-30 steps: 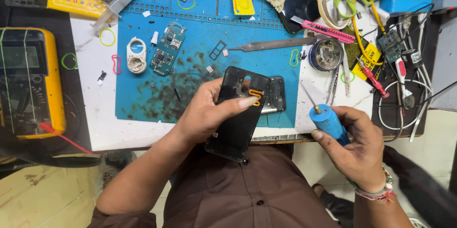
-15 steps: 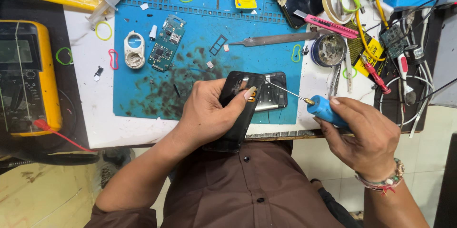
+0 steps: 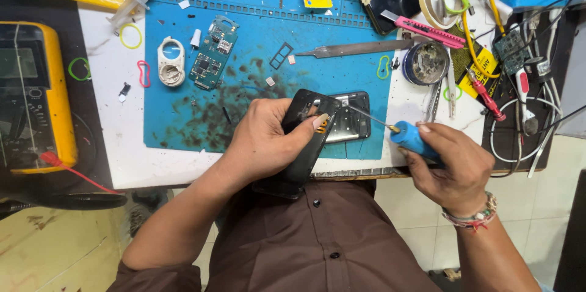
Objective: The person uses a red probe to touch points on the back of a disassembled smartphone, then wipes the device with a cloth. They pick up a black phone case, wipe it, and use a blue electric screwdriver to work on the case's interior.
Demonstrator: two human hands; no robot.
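Head view, bench inventory. Your left hand (image 3: 268, 142) grips a black phone (image 3: 302, 145), fingers wrapped round its back, thumb pressed on its upper edge. The phone stands tilted over the near edge of the blue mat (image 3: 183, 109), long axis running from 1 o'clock down to 7 o'clock, lower end hanging off the table towards your shirt. Your right hand (image 3: 455, 167) is clenched on a blue-handled screwdriver (image 3: 412, 138); its thin shaft points to 10 o'clock, and the tip sits at a metal frame (image 3: 349, 122) lying flat on the mat just behind the phone. Whether the tip touches the frame or the phone's top, you cannot tell. From your right hand the phone lies at 9 o'clock, near; your left hand already holds it.

Also on the mat: a green circuit board (image 3: 212, 54) at 11 o'clock, a white ring part (image 3: 171, 60) beside it, tweezers (image 3: 354, 50) at 12 o'clock. A yellow multimeter (image 3: 36, 97) sits far left, at 9 o'clock.
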